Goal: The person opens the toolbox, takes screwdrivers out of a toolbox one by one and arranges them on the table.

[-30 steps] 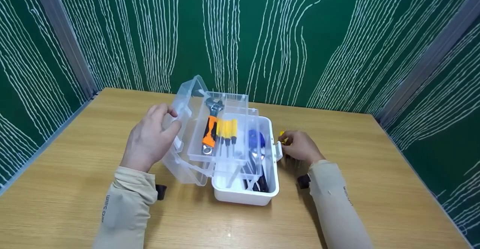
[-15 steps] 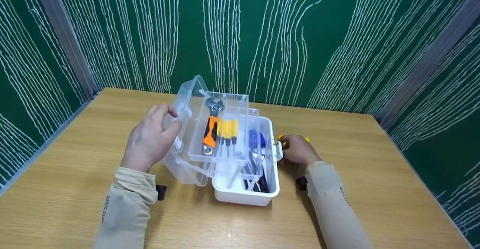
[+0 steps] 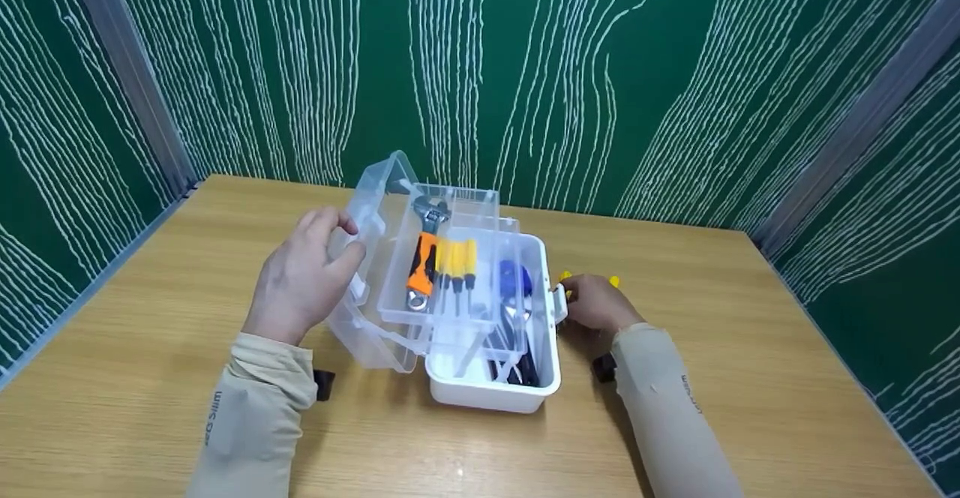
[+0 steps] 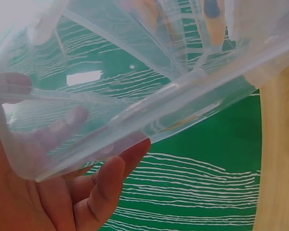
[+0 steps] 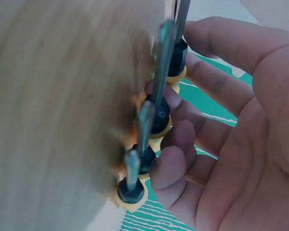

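Observation:
My left hand [image 3: 300,277] holds the edge of the clear lid [image 3: 365,217] of a white toolbox [image 3: 487,397]. In the left wrist view its fingers [image 4: 103,190] curl under the lid's rim, with the thumb seen through the plastic. Beside the box's right wall, my right hand [image 3: 600,301] grips at several screwdrivers [image 5: 156,118] with yellow handles and black collars, at table level. Its thumb and curled fingertips touch their collars and shafts in the right wrist view. From the head, only yellow handle ends show past the hand.
A clear raised tray [image 3: 390,314] carries an orange-handled adjustable wrench [image 3: 422,258] and yellow screwdrivers [image 3: 459,258]. Below lie a blue tape-like item [image 3: 514,279] and dark-handled tools [image 3: 525,370]. A white latch [image 3: 559,303] juts toward the right hand. Green walls surround the wooden table [image 3: 150,318].
The right hand has shifted slightly down, and yellow handle ends now show on both sides of it. The left hand and the lid have stayed in place.

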Demonstrator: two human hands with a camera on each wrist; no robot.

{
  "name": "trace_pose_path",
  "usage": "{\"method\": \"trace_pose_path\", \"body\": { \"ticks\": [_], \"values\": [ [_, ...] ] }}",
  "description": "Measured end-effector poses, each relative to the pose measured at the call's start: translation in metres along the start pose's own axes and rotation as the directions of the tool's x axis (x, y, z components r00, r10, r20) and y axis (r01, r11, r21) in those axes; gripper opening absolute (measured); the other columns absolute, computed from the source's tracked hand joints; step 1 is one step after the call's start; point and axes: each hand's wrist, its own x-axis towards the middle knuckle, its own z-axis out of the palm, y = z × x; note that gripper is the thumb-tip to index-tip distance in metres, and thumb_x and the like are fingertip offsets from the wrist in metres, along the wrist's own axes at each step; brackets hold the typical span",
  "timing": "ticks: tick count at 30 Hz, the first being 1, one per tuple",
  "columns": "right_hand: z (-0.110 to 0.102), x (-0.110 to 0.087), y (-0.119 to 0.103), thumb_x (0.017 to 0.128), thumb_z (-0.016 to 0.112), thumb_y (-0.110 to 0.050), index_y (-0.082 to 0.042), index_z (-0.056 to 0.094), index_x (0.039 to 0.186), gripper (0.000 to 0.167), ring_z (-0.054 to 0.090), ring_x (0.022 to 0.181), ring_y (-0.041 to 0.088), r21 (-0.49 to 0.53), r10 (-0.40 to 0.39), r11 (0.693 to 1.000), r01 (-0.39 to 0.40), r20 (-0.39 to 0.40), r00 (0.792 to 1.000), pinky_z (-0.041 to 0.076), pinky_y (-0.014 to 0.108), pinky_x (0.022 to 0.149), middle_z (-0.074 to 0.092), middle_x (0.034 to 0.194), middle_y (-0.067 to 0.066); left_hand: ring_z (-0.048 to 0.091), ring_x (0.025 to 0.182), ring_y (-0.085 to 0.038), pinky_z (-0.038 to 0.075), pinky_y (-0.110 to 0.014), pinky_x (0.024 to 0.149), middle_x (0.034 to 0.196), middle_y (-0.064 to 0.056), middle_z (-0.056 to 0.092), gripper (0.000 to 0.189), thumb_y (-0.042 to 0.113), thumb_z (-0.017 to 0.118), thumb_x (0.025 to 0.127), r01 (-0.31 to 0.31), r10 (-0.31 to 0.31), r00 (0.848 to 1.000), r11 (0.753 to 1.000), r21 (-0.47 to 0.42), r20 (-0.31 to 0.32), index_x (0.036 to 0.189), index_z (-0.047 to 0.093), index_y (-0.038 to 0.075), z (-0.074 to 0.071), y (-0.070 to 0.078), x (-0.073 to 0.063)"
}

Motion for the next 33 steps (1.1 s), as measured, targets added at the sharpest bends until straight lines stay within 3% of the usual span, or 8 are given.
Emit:
{"method": "trace_pose_path", "body": {
  "ticks": [6,13,19,27,30,33],
  "values": [
    [-0.011,-0.009,-0.004,0.089,0.060,-0.019,-0.015,0.066,0.118,0.030,0.058,0.069,0.022,0.022,0.000,1.000,0.001,-0.023,1.000,0.047,0.028,0.054,0.063,0.090,0.009,0.056,0.102,-0.031,0.053,-0.052,0.084,0.121,-0.006,0.051,0.027,0.036,0.045,0.095,0.001,-0.001,1.000,1.000,-0.003,0.007,0.115,0.049,0.018,0.000,0.001,0.000],
    [-0.029,-0.023,-0.020,0.093,0.056,-0.025,-0.016,0.063,0.118,0.027,0.057,0.077,0.024,0.036,-0.007,0.999,0.014,-0.180,0.984,0.050,0.026,0.060,0.061,0.105,0.011,0.055,0.101,-0.030,0.053,-0.051,0.084,0.120,-0.007,0.051,0.028,0.037,0.045,0.094,0.003,-0.003,1.000,1.000,0.002,0.010,0.115,0.048,0.019,-0.001,0.001,0.000],
    [-0.034,-0.035,-0.039,0.092,0.057,-0.027,-0.019,0.063,0.112,0.022,0.056,0.077,0.024,0.035,-0.108,0.992,0.124,-0.304,0.947,0.049,0.028,0.058,0.063,0.106,0.008,0.055,0.102,-0.031,0.053,-0.052,0.086,0.120,-0.007,0.050,0.032,0.037,0.049,0.093,0.014,-0.014,1.000,1.000,0.003,0.015,0.117,0.049,0.017,-0.002,-0.002,-0.002],
    [-0.035,-0.052,-0.061,0.091,0.058,-0.024,-0.019,0.065,0.108,0.019,0.054,0.074,0.021,0.019,-0.217,0.970,0.244,-0.389,0.895,0.047,0.030,0.058,0.065,0.097,0.003,0.049,0.114,-0.035,0.051,-0.060,0.086,0.133,-0.010,0.040,0.049,0.033,0.060,0.085,0.070,-0.057,0.988,0.994,-0.088,0.140,0.127,0.040,0.016,-0.007,0.002,-0.003],
    [-0.034,-0.056,-0.066,0.090,0.059,-0.022,-0.017,0.066,0.105,0.017,0.054,0.073,0.020,0.008,-0.274,0.953,0.304,-0.415,0.868,0.047,0.030,0.060,0.066,0.095,0.003,0.049,0.114,-0.035,0.050,-0.061,0.088,0.133,-0.011,0.040,0.047,0.029,0.059,0.086,0.075,-0.062,0.990,0.992,-0.102,0.127,0.127,0.041,0.014,-0.005,0.005,-0.004],
    [-0.033,-0.059,-0.070,0.089,0.061,-0.020,-0.016,0.067,0.103,0.016,0.055,0.074,0.020,0.003,-0.325,0.933,0.360,-0.425,0.845,0.047,0.031,0.064,0.066,0.092,0.003,0.051,0.112,-0.034,0.051,-0.060,0.088,0.131,-0.011,0.043,0.042,0.028,0.057,0.087,0.070,-0.063,0.995,0.993,-0.090,0.074,0.124,0.044,0.014,-0.001,0.010,-0.004]
  ]
}}
